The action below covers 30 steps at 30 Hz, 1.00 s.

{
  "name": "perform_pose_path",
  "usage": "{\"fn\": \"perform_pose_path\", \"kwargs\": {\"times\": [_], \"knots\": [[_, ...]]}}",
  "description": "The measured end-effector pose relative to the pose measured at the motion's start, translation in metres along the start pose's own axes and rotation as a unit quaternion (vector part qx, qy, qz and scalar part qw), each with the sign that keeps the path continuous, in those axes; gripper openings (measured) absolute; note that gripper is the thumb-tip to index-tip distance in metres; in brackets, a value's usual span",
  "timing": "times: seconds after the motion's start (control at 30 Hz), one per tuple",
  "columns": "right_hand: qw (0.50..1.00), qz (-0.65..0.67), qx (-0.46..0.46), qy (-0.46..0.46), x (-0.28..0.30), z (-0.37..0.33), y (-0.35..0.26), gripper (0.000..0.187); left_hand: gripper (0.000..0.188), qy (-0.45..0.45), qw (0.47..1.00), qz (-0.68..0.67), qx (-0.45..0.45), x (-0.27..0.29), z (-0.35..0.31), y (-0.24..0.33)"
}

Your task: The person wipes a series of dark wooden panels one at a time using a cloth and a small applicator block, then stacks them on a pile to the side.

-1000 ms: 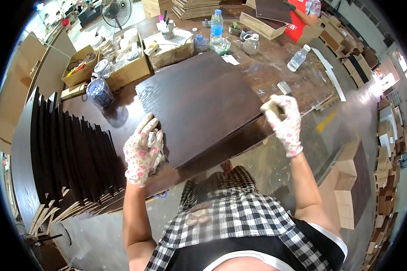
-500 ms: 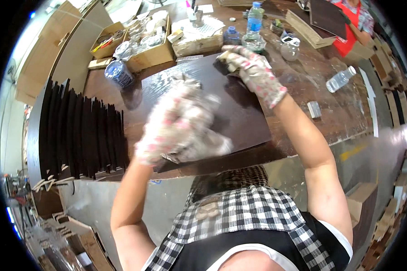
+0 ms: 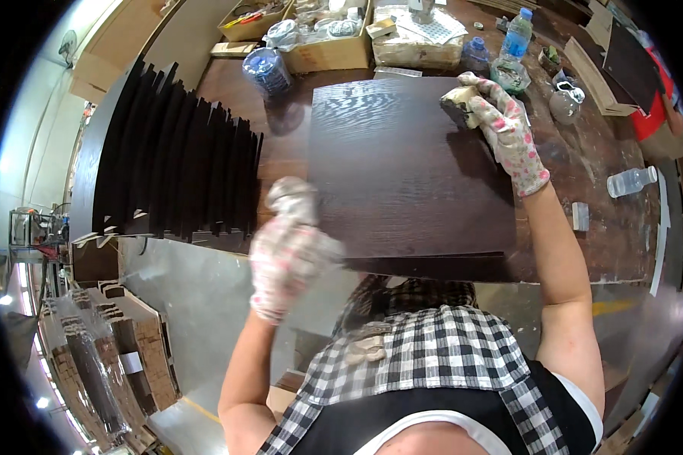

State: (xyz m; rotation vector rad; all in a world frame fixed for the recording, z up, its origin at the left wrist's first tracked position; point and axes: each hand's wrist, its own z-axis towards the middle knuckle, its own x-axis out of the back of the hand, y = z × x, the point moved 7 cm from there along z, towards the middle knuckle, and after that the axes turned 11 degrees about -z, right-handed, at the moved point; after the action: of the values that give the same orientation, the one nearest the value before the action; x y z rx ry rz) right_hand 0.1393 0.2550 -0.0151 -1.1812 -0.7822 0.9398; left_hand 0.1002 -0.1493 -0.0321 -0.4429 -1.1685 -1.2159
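A dark brown wood-grain panel [image 3: 410,174] lies on the worktable, glossy at its far left. At its near left edge is my left hand [image 3: 284,265], in a pink-dotted white glove and smeared by motion. It appears closed round a crumpled pale rag [image 3: 328,249], whose outline is blurred. My right hand [image 3: 512,136], in a matching glove, rests at the panel's far right corner. Its fingers grip a yellowish, dark-stained pad [image 3: 461,98], perhaps a sponge. Along the panel's near edge, another dark board [image 3: 432,267] shows underneath.
Dark panels [image 3: 174,159] stand in a row at left. A blue-tinted jar [image 3: 265,72], an open carton [image 3: 330,53] and a wrapped block [image 3: 417,51] line the back. Bottles [image 3: 516,38] and a small pale block [image 3: 580,216] lie rightward. Someone in red [image 3: 649,125] is partly visible.
My left hand has swept from over the panel to its near left edge, uncovering the surface. My right hand stays at the far right corner with the pad. The whole view has shifted.
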Motion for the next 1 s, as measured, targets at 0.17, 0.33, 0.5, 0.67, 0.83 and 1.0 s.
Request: {"fn": "perform_pose_path", "kwargs": {"times": [0.17, 0.33, 0.5, 0.67, 0.83, 1.0], "knots": [[0.981, -0.044, 0.189, -0.016, 0.028, 0.010, -0.004, 0.036, 0.034, 0.334, 0.863, -0.309, 0.219, 0.082, -0.019, -0.099], [0.921, 0.381, 0.065, -0.050, 0.027, -0.061, -0.050, 0.043, 0.044, -0.134, 0.884, -0.446, 0.048, 0.007, 0.105, -0.005], [0.938, 0.300, 0.164, -0.062, 0.016, -0.110, -0.072, 0.048, 0.050, -0.247, 0.847, -0.283, -0.376, -0.060, 0.198, 0.128], [0.975, 0.218, -0.002, -0.040, -0.012, -0.115, -0.031, 0.055, 0.041, -0.158, 0.858, -0.258, -0.415, -0.110, 0.287, 0.131], [0.982, 0.133, -0.111, -0.075, -0.025, -0.116, -0.042, 0.044, 0.044, -0.036, 0.941, -0.221, -0.253, -0.097, 0.318, 0.030], [0.979, 0.163, -0.101, -0.066, -0.023, -0.114, -0.034, 0.049, 0.030, -0.022, 0.953, -0.289, 0.093, -0.050, 0.275, -0.148]]}}
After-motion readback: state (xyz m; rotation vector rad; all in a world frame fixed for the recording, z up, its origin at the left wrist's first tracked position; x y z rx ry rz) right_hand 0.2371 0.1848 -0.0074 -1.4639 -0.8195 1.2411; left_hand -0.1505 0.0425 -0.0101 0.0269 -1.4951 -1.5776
